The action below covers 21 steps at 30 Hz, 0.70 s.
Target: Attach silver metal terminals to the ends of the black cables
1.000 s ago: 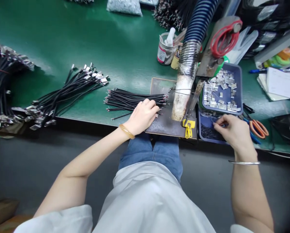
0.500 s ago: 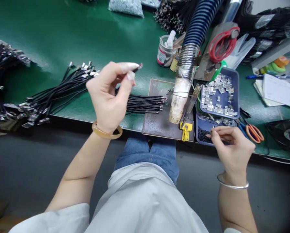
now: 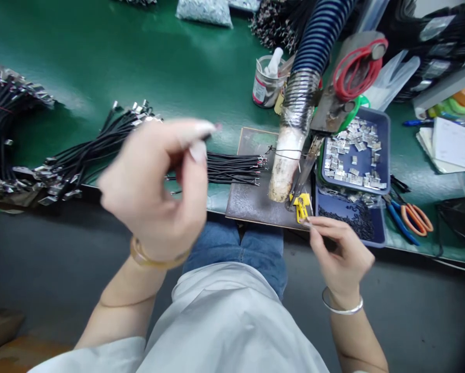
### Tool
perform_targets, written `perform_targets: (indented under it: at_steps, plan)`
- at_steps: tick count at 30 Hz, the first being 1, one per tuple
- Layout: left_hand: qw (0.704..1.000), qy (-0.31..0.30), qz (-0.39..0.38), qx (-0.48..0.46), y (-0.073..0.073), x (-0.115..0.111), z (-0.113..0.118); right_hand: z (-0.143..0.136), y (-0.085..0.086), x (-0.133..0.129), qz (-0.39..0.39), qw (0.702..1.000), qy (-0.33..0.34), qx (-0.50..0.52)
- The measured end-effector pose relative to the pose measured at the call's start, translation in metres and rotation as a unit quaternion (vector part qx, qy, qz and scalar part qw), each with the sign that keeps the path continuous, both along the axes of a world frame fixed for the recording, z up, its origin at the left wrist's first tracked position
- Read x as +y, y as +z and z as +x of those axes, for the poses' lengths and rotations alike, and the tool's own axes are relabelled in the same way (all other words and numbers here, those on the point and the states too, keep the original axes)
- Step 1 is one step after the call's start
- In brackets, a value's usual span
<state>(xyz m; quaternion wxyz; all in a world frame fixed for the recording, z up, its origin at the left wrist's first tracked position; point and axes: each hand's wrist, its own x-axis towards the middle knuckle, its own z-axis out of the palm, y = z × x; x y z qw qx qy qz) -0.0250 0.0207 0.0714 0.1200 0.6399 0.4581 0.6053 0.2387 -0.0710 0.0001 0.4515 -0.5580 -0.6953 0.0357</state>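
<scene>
My left hand [image 3: 154, 181], blurred, is raised left of the work board [image 3: 248, 201]. Its thumb and index finger pinch the end of a black cable [image 3: 207, 137], with a small pinkish tip poking out. My right hand [image 3: 339, 248] is closed in a pinch just below a yellow clip [image 3: 302, 206] at the board's front edge; what its fingertips hold is too small to make out. Above the clip stands a soldering iron [image 3: 305, 173]. Black cables [image 3: 236, 168] with bared wire ends lie side by side across the board.
A hose [image 3: 294, 119] hangs down over the board. To the right are a tray of metal connectors [image 3: 352, 155], a tray of small black pieces [image 3: 351, 220] and orange-and-blue pliers [image 3: 409, 220]. Finished-looking cable bundles [image 3: 92, 147] lie left; a jar [image 3: 269, 83] stands behind.
My right hand has moved left, from the tray of black pieces to beside the yellow clip. My left hand has come closer to the camera and shifted left and down, still pinching the cable.
</scene>
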Motion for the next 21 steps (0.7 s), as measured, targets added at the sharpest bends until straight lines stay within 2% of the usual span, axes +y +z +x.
perform_targets:
  at_steps: [1,3,5,8,10,12,15,21]
  plan:
    - [0.999,-0.028,-0.028,-0.011,-0.004,-0.015,0.008,-0.001,0.003,-0.001,0.042,0.998,-0.037,0.011]
    - [0.972,-0.153,-0.167,-0.062,-0.018,-0.037,0.027,-0.006,0.008,-0.003,0.125,0.987,-0.099,0.022]
    - [0.9,-0.254,-0.321,-0.147,-0.038,-0.046,0.045,-0.015,0.012,-0.004,0.151,0.979,-0.116,0.07]
    - [0.801,-0.316,-0.435,-0.263,-0.066,-0.046,0.067,-0.028,0.011,-0.003,0.06,0.978,-0.077,0.184]
    - [0.766,-0.337,-0.464,-0.289,-0.076,-0.045,0.075,-0.033,0.005,-0.002,-0.03,0.973,-0.046,0.224]
    - [0.754,-0.349,-0.475,-0.289,-0.079,-0.045,0.079,-0.034,-0.001,-0.001,-0.097,0.965,-0.021,0.243]
    - [0.755,-0.357,-0.475,-0.278,-0.079,-0.047,0.079,-0.031,-0.01,0.0,-0.154,0.95,0.012,0.273]
    - [0.775,-0.346,-0.461,-0.26,-0.078,-0.049,0.08,-0.031,-0.013,-0.001,-0.165,0.941,0.036,0.292]
